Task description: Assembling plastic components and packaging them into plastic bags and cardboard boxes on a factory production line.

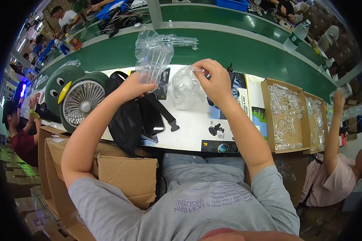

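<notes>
My left hand (137,86) is closed on a clear moulded plastic piece (153,54), which it holds up over the worktable. A thin, ribbed clear plastic part (183,41) reaches out to the right from behind its upper end. My right hand (215,78) pinches the upper right edge of a second clear plastic piece (186,88), rounded and crinkled, above the white printed sheet (189,134). Its exact kind is hard to make out through the glare. Below my left hand lie a black mesh bag (126,124) with a strap and buckle (167,116), and a dark phone (152,118).
A green duck-shaped fan (82,96) stands at the left. Cardboard trays of clear plastic parts (285,116) sit at the right, near a person's raised arm (336,124). An open carton (126,176) is by my left side. A water bottle (297,36) stands farther back.
</notes>
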The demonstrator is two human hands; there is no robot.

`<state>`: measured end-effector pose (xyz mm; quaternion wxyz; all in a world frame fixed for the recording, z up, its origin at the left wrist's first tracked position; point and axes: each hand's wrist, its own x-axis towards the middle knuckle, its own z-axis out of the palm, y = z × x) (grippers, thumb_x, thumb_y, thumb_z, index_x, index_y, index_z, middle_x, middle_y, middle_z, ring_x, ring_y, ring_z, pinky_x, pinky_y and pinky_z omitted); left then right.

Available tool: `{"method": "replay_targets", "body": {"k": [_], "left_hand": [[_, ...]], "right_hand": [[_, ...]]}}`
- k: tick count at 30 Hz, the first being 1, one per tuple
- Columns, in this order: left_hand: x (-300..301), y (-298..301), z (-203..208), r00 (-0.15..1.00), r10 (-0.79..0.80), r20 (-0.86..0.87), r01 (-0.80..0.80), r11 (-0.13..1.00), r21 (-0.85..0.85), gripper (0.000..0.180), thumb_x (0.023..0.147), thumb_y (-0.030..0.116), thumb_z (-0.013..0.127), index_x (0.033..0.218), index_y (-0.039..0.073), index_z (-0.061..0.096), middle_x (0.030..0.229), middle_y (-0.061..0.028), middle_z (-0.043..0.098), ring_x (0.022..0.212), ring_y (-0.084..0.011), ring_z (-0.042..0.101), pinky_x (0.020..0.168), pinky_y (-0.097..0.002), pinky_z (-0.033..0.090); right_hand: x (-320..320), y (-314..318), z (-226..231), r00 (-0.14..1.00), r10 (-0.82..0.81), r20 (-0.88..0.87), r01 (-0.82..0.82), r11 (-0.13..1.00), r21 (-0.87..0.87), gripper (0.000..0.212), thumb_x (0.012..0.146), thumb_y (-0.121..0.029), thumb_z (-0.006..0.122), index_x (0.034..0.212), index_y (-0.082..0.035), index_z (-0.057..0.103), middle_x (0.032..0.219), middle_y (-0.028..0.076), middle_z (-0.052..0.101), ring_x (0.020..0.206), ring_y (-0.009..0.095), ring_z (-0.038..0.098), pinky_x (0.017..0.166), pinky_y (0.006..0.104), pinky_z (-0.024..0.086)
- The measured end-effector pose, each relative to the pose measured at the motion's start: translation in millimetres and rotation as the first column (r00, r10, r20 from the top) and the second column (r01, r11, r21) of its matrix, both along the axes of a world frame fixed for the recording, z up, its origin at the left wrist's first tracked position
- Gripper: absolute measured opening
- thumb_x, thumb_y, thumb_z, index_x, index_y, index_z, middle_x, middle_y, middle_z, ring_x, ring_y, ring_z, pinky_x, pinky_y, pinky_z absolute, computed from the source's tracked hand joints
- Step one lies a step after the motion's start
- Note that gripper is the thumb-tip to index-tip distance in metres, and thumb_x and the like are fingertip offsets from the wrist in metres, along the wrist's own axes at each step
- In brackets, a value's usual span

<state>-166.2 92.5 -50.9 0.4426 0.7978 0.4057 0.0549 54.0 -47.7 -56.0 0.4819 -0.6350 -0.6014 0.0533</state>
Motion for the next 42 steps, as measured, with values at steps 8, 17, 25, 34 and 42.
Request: {"method": "replay_targets", "body": {"k": [8,17,25,34,42], "left_hand": [[-2.0,-3.5,-2.7,0.979,-0.165,-0.123,0.164,0.986,-0.017,0.03,0.074,0.028,0.068,0.092,0.005,0.061,0.074,-0.0034,0.06,0.064,-0.0111,0.057,0.054,-0.0244,0.047],[-4.0,-3.5,-1.0,0.985,-0.142,-0.097,0.135,0.988,-0.075,0.043,0.071,0.025,0.071,0.105,0.002,0.058,0.088,-0.0059,0.062,0.074,-0.0129,0.059,0.059,-0.0254,0.05],[-2.2,0.0,7.5,0.999,-0.048,-0.008,0.048,0.998,-0.049,0.043,0.069,0.018,0.07,0.103,-0.003,0.054,0.086,-0.0109,0.062,0.064,-0.014,0.061,0.054,-0.0252,0.051],[-1.9,-19.4,54.9,0.991,-0.066,-0.117,0.117,0.857,0.502,0.053,0.061,0.007,0.074,0.108,-0.001,0.052,0.075,-0.0144,0.06,0.064,-0.022,0.061,0.061,-0.0313,0.048],[5.3,-24.1,39.7,0.99,-0.13,-0.045,0.134,0.839,0.527,0.05,0.064,0.002,0.071,0.111,0.0,0.055,0.081,-0.0141,0.061,0.069,-0.0216,0.057,0.066,-0.0312,0.047]], "right_hand": [[9.5,5.4,5.6,0.721,0.33,-0.609,-0.278,0.943,0.182,0.013,0.091,-0.007,0.043,0.099,0.0,0.051,0.102,0.015,0.063,0.091,0.016,0.059,0.08,0.024,0.045],[8.4,5.7,34.2,0.558,0.483,-0.675,-0.399,0.869,0.292,0.014,0.092,-0.011,0.044,0.101,-0.002,0.05,0.098,0.016,0.062,0.095,0.022,0.06,0.081,0.0316,0.048],[29.7,-21.3,65.2,0.762,0.343,-0.549,0.116,0.762,0.637,0.02,0.092,-0.016,0.047,0.103,-0.001,0.051,0.075,0.003,0.052,0.065,0.01,0.047,0.063,0.0228,0.043],[21.5,-54.2,19.6,0.997,0.049,0.054,-0.04,0.986,-0.161,0.053,0.075,-0.032,0.069,0.118,-0.007,0.052,0.111,0.009,0.054,0.09,0.017,0.056,0.079,0.0262,0.044],[-10.6,-36.9,-24.1,0.99,0.02,0.141,0.024,0.951,-0.308,0.06,0.07,-0.032,0.071,0.122,-0.015,0.048,0.114,0.011,0.056,0.095,0.03,0.059,0.079,0.036,0.049]]}}
